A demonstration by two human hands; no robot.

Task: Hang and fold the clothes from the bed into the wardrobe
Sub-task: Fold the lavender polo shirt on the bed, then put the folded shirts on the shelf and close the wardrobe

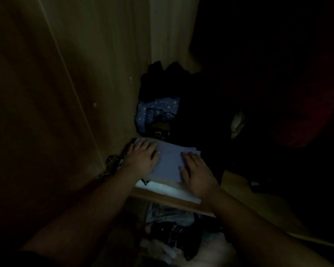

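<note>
A folded pale blue garment (169, 162) lies flat on the wardrobe shelf (162, 199), on top of a white folded piece (162, 186) with a dark print at its near left corner. Both hands rest on it with fingers straight and spread: the left hand (141, 159) presses its left part, the right hand (196, 175) its right edge. Neither grips the cloth; they lie flat on it.

Behind the stack, deeper on the same shelf, sits a crumpled blue patterned cloth (156, 111) beside a heap of dark clothes (181, 89), poorly lit and hard to separate. The wardrobe's wooden side wall (85, 74) rises at the left. Below the shelf edge, more loose clothes (172, 228) fill a lower compartment. The right side is too dark to read.

The step in hand looks like placing and smoothing a folded garment onto the shelf stack. The next move likely calls for lifting both hands straight off without dragging the top layer, then drawing the arms back out of the wardrobe to fetch another garment from the bed, which is not in view.
</note>
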